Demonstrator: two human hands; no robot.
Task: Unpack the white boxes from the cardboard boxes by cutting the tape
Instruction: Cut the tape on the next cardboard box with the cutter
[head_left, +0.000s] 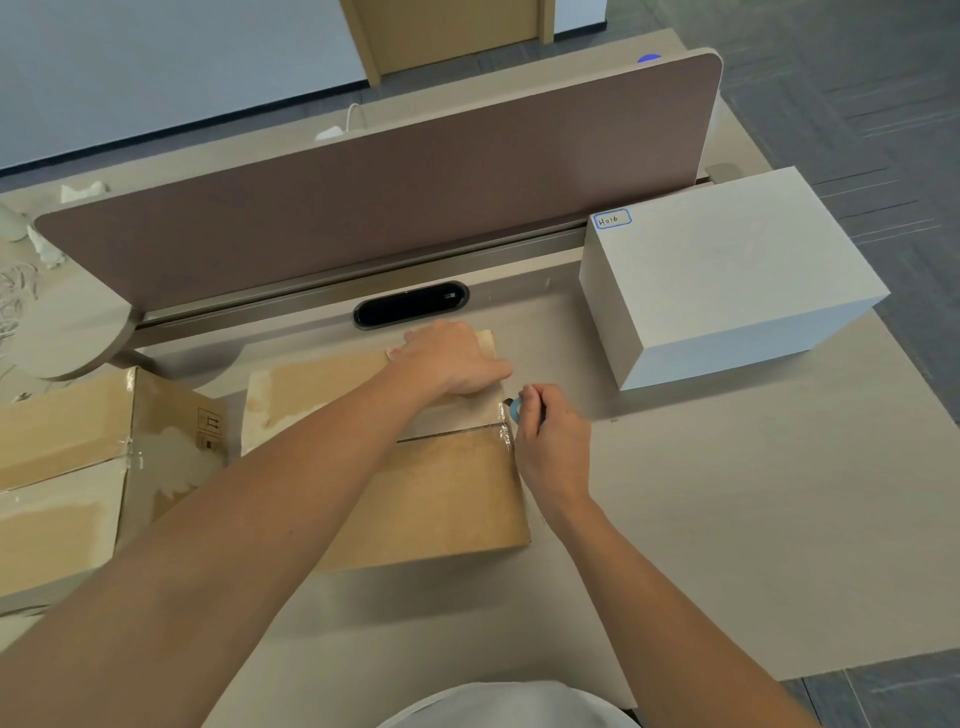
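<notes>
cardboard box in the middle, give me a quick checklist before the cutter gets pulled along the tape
1. Box held steady: ok. The left hand presses flat on the far flap of the cardboard box.
2. Cutter in hand: ok. The right hand grips a small blue cutter at the box's right edge.
3. Blade on the tape: cannot tell. The tip is hidden by fingers and crumpled tape.
4. Holding hand off the seam: ok. It rests beyond the seam, though its thumb is near the cutter.
5. Room on the desk: ok. The white box sits apart to the right.
</notes>
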